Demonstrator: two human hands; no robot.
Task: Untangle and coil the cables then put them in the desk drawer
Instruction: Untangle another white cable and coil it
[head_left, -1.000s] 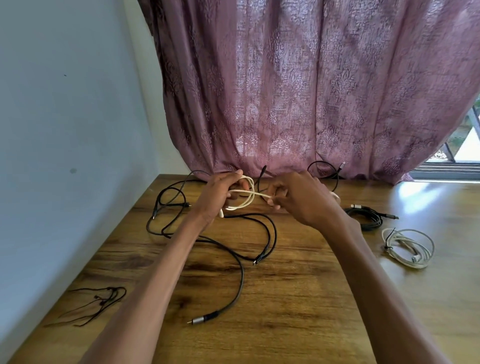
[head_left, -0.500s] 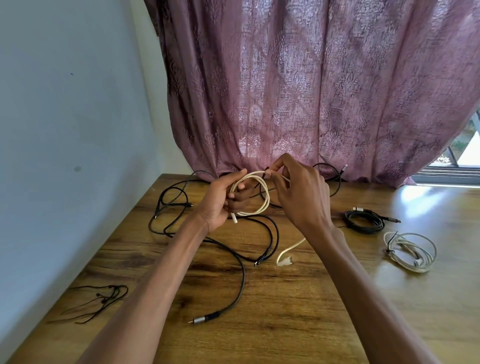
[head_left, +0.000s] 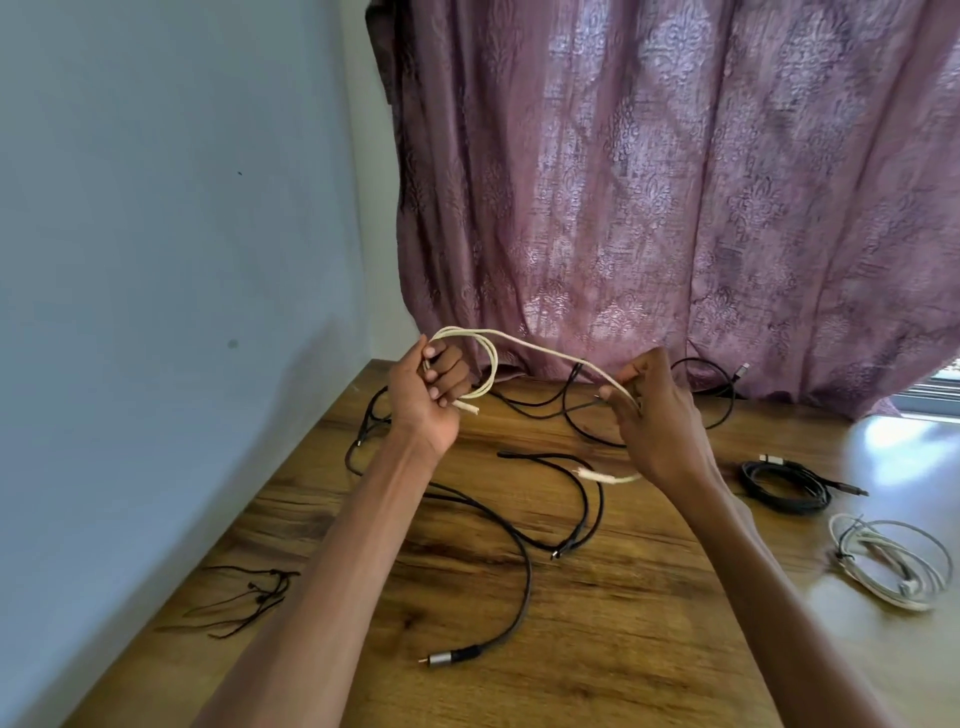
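The wooden desk (head_left: 597, 623) is carrying the remaining work: a loose black cable tangle (head_left: 524, 519) sprawling below and between both hands, a coiled black cable (head_left: 784, 486) and a coiled white cable (head_left: 888, 564) lying well beyond the right fingers, and thin black earphones (head_left: 249, 595) lying far below the left fingers. The cream cable (head_left: 545, 353) is being held above the desk. The left hand (head_left: 428, 392) is gripping its gathered loops, fingers curled through them. The right hand (head_left: 660, 415), half a second ago touching the left, is now drawing away, its fingertips pinching the span taut, the free end trailing beneath. Judged from this, another loop is being measured out; drawer storage is not yet begun.
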